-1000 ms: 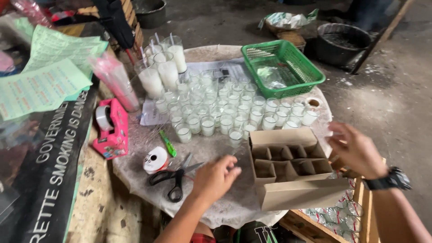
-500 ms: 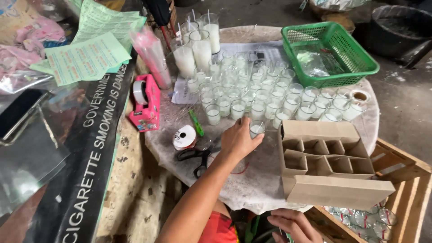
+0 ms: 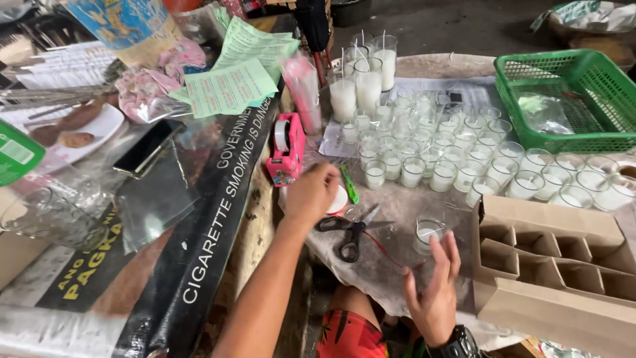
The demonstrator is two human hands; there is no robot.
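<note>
The right hand cups a small glass candle standing on the tabletop near the scissors, its grip open around the glass. It looks light, hard, slick and breakable, best held by the sides. The left hand closes on a spool of red thread.

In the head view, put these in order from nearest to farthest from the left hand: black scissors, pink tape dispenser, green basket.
1. Black scissors, just right of the left hand, toward the person.
2. Pink tape dispenser, a little beyond the hand.
3. Green basket, far right.
</note>
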